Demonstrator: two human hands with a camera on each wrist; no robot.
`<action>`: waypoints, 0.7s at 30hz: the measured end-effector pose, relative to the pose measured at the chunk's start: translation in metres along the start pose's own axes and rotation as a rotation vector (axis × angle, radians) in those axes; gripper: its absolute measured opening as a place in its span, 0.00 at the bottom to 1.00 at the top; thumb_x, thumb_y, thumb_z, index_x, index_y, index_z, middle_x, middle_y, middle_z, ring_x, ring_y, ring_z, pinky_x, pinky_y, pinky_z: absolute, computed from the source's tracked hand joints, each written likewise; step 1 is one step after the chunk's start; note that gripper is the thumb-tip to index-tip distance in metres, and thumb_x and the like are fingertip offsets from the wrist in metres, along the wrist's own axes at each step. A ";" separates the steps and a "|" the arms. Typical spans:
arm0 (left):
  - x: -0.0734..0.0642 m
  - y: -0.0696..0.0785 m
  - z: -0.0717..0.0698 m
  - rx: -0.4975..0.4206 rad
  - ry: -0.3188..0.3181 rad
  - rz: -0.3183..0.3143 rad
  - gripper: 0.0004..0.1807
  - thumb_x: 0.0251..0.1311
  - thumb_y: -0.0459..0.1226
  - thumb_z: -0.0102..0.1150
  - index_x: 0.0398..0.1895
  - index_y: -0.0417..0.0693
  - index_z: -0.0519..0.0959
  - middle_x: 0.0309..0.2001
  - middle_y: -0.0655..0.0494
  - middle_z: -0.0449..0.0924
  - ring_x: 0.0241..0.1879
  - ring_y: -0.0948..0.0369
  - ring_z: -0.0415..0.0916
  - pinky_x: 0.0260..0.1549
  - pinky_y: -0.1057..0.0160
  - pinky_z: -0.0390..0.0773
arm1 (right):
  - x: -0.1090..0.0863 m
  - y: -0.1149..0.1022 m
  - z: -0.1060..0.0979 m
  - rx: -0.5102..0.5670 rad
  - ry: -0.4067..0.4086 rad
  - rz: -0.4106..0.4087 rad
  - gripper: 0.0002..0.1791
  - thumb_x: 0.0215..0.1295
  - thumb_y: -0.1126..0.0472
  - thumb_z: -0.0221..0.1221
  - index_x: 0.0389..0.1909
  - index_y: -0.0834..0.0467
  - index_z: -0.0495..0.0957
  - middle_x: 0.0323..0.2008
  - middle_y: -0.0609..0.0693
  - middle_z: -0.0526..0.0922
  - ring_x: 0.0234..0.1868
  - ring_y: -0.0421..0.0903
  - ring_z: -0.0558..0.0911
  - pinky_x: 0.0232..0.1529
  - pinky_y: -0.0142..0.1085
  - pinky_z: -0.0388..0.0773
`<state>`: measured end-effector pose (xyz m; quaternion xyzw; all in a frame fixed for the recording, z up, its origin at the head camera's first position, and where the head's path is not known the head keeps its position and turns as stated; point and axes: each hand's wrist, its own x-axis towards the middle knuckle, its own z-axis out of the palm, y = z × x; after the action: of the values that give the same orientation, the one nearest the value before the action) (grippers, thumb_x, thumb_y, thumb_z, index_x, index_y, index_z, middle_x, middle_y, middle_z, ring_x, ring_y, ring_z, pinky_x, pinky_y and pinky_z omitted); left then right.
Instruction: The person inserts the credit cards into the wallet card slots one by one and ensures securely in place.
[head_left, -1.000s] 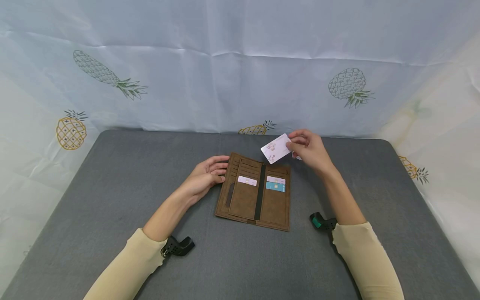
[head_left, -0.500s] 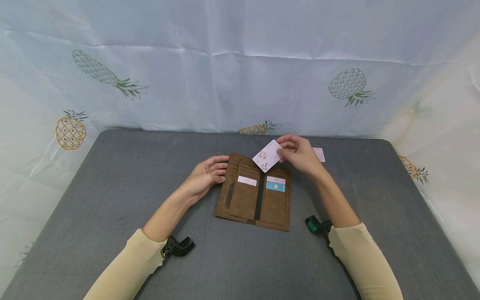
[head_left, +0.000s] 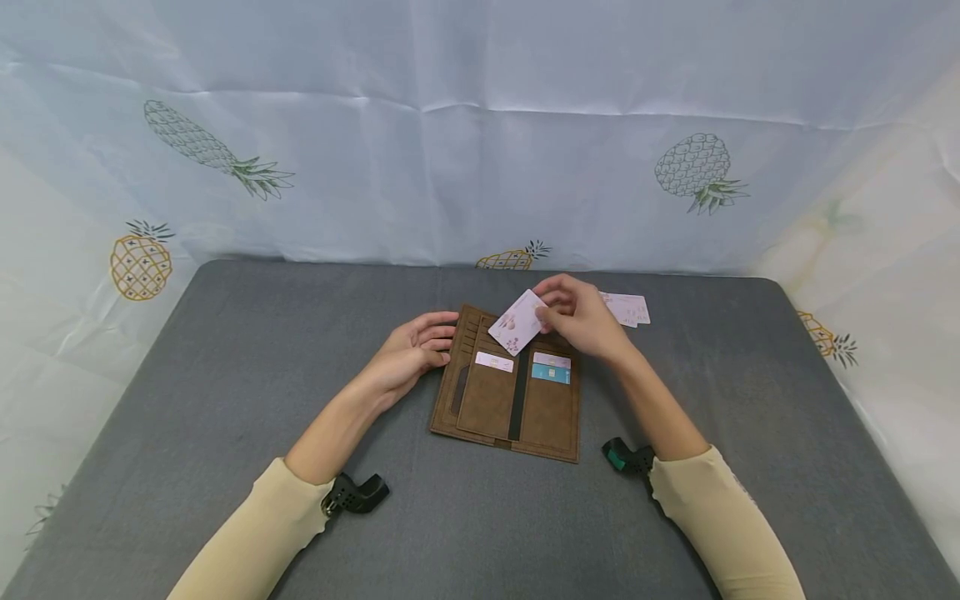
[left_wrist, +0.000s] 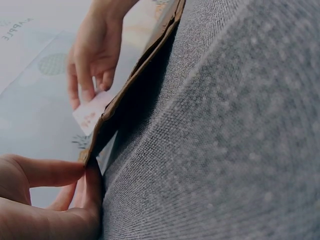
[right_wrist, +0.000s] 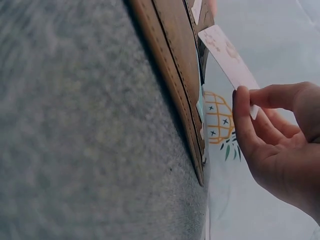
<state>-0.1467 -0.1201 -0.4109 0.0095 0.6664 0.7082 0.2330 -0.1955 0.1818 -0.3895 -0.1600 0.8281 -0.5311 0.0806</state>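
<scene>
A brown bifold wallet (head_left: 487, 408) lies open on the grey table, a dark strip down its middle. My left hand (head_left: 408, 354) pinches its left edge; in the left wrist view the thumb (left_wrist: 55, 172) and fingers meet at that edge. Between thumb and fingers, my right hand (head_left: 585, 321) holds a pale pink card (head_left: 517, 322) with a flower print, tilted over the upper part of the wallet. A pink card (head_left: 494, 362) shows in a left slot. On the right side, another pink card (head_left: 552, 360) sits above a blue card (head_left: 551, 374).
Behind the right hand, loose pink cards (head_left: 632, 309) lie overlapping near the back edge of the grey table (head_left: 300, 300), partly hidden by that hand. A pale curtain (head_left: 375, 183) with pineapple prints hangs behind the table.
My right hand has carried the pink card left and down, from beyond the wallet's top edge to over its upper left side. More of the loose cards now shows. The left hand stays put.
</scene>
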 end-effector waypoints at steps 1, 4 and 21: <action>0.000 0.000 0.000 0.000 0.001 -0.001 0.41 0.68 0.18 0.51 0.84 0.46 0.63 0.78 0.39 0.67 0.65 0.58 0.74 0.52 0.73 0.81 | 0.000 0.000 0.000 -0.001 -0.002 -0.004 0.17 0.76 0.74 0.59 0.62 0.70 0.76 0.48 0.70 0.87 0.32 0.41 0.86 0.40 0.36 0.89; 0.000 0.000 0.000 -0.001 0.003 -0.003 0.41 0.68 0.18 0.51 0.84 0.46 0.63 0.77 0.40 0.67 0.65 0.57 0.74 0.52 0.73 0.81 | 0.000 0.000 0.001 -0.001 -0.011 -0.009 0.17 0.75 0.74 0.60 0.62 0.70 0.76 0.49 0.70 0.87 0.33 0.42 0.88 0.41 0.36 0.89; 0.000 0.000 0.002 0.037 -0.006 0.022 0.40 0.68 0.17 0.51 0.84 0.44 0.64 0.78 0.38 0.67 0.72 0.48 0.71 0.54 0.71 0.81 | -0.002 -0.004 0.003 -0.135 -0.178 -0.062 0.25 0.76 0.73 0.60 0.72 0.61 0.75 0.41 0.63 0.87 0.37 0.52 0.90 0.36 0.34 0.81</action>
<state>-0.1456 -0.1180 -0.4109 0.0234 0.6784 0.6984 0.2269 -0.1915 0.1782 -0.3875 -0.2371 0.8464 -0.4598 0.1265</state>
